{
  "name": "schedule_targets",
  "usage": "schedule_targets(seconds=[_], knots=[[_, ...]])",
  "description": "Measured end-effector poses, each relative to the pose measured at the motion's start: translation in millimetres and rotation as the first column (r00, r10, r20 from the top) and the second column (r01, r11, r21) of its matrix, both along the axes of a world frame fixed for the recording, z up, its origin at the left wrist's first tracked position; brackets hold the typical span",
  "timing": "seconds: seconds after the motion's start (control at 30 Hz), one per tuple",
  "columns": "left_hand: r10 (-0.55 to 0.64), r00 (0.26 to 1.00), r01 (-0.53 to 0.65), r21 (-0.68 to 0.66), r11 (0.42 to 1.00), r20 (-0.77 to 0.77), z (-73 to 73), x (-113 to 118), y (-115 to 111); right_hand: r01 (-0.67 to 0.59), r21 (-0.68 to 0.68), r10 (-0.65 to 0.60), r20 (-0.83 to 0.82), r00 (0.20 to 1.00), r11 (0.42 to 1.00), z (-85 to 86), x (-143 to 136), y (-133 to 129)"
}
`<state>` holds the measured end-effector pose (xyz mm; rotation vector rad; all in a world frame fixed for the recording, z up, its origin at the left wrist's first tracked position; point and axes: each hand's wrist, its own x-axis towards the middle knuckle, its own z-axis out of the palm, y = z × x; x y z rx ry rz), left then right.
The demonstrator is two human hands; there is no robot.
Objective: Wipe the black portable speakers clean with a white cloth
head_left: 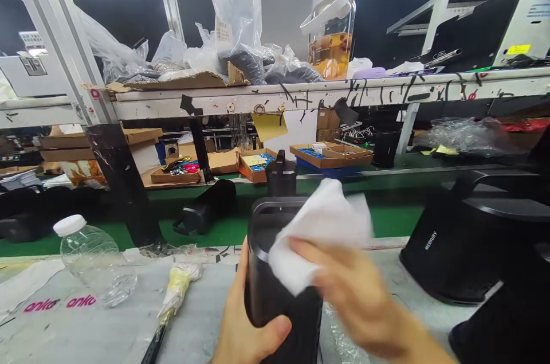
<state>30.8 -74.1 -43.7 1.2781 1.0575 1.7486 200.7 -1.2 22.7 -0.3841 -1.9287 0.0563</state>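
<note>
A black speaker-like device point(281, 318) stands upright before me at the bottom centre, its top rim glossy. My left hand point(249, 318) is wrapped round its lower left side, thumb across the front. A white cloth point(322, 226) is gripped in my right hand point(352, 289), which is blurred by motion. The cloth lies against the upper right of the device and covers part of its top.
Left on the bench are a clear plastic bottle point(97, 261) and a brush-like tool with a wrapped end point(176, 289). Larger black speakers point(455, 238) stand at the right. Behind runs a green conveyor point(365, 203) with black devices, below a cluttered shelf point(266, 97).
</note>
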Motion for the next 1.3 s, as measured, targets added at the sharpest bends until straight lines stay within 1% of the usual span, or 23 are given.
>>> schedule_targets(seconds=[0.03,0.1,0.2,0.27,0.33,0.43,0.47,0.5,0.57,0.6,0.63,0.67,0.7,0.73,0.8,0.83,0.9,0.93,1.07,1.13,1.2,1.27,1.3], knots=[[0.043,0.999,-0.043,-0.003,0.999,-0.017,0.6,-0.7,1.0,0.019,0.113,-0.028,0.078,0.997,0.993,-3.1,-6.3,-6.1],[0.125,0.990,-0.126,-0.006,0.992,-0.069,1.8,-1.1,3.7,0.121,0.322,-0.184,0.174,0.967,0.939,-4.6,-24.1,-17.3],[0.163,0.969,-0.173,-0.037,0.984,-0.184,2.9,-1.0,7.3,0.268,0.478,-0.398,0.195,0.896,0.837,-2.5,-47.3,-26.3],[0.163,0.966,-0.174,-0.036,0.984,-0.203,3.6,-1.4,8.7,0.257,0.521,-0.393,0.168,0.904,0.814,-4.3,-50.6,-23.0],[0.147,0.978,-0.150,-0.006,0.989,-0.151,4.8,-2.5,9.4,0.201,0.480,-0.288,0.113,0.951,0.854,-11.2,-42.1,-11.4],[0.095,0.994,-0.096,-0.003,0.995,-0.056,6.8,-5.9,10.4,0.177,0.214,-0.184,0.015,0.983,0.961,-27.5,-15.3,12.5],[0.086,0.996,-0.086,-0.015,0.996,-0.034,7.0,-7.5,10.8,0.196,0.041,-0.196,-0.004,0.981,0.980,-32.8,-5.7,19.3],[0.082,0.996,-0.083,-0.022,0.996,-0.017,6.7,-9.3,11.3,0.216,-0.167,-0.224,-0.031,0.974,0.962,-37.2,2.9,24.4],[0.091,0.996,-0.091,-0.018,0.996,0.010,5.3,-12.9,12.5,0.191,-0.549,-0.307,-0.127,0.943,0.814,-42.3,14.0,28.6],[0.101,0.995,-0.101,-0.009,0.995,0.021,4.5,-14.4,13.1,0.135,-0.671,-0.350,-0.196,0.916,0.729,-42.7,15.7,27.6],[0.112,0.993,-0.112,-0.004,0.994,0.031,3.7,-15.6,13.7,0.071,-0.735,-0.383,-0.266,0.885,0.675,-41.6,14.4,24.7],[0.122,0.992,-0.122,-0.003,0.993,0.038,3.2,-16.5,14.1,0.017,-0.740,-0.384,-0.329,0.862,0.673,-39.0,10.2,20.3],[0.128,0.991,-0.128,-0.008,0.992,0.044,2.8,-17.1,14.4,-0.008,-0.699,-0.351,-0.368,0.861,0.715,-35.1,3.3,15.0],[0.128,0.990,-0.128,-0.018,0.992,0.049,2.7,-17.5,14.6,-0.006,-0.614,-0.279,-0.367,0.888,0.789,-30.1,-5.7,9.3],[0.133,0.991,-0.132,-0.040,0.990,0.030,2.6,-17.9,14.1,0.022,-0.279,-0.080,-0.199,0.977,0.960,-18.6,-27.0,-0.9],[0.149,0.989,-0.149,-0.039,0.988,0.002,2.3,-18.0,13.5,0.020,-0.063,-0.024,-0.059,0.998,0.998,-13.2,-37.4,-4.2],[0.193,0.979,-0.194,-0.007,0.981,-0.067,0.4,-18.6,11.7,0.004,0.252,-0.040,0.136,0.990,0.968,-5.6,-52.2,-5.2],[0.207,0.974,-0.207,0.010,0.978,-0.090,-1.6,-19.1,10.4,0.016,0.313,-0.065,0.145,0.987,0.950,-4.2,-55.1,-2.8],[0.294,0.945,-0.288,0.066,0.955,-0.145,-15.5,-20.8,4.7,0.001,0.325,-0.014,0.037,0.999,0.946,-12.6,-33.7,16.9],[0.408,0.887,-0.401,0.076,0.913,-0.214,-22.8,-20.8,2.1,0.102,0.214,-0.082,-0.103,0.991,0.972,-19.4,-11.3,23.9],[0.479,0.834,-0.482,0.062,0.874,-0.274,-27.5,-19.8,-0.2,0.233,-0.148,-0.267,-0.292,0.918,0.961,-25.5,10.4,24.6],[0.502,0.812,-0.513,0.047,0.857,-0.297,-29.4,-17.3,-2.3,0.162,-0.451,-0.343,-0.355,0.870,0.877,-32.0,26.5,18.7],[0.507,0.809,-0.516,0.053,0.855,-0.298,-29.7,-15.5,-3.3,0.089,-0.509,-0.300,-0.348,0.888,0.856,-35.5,31.3,13.9]])
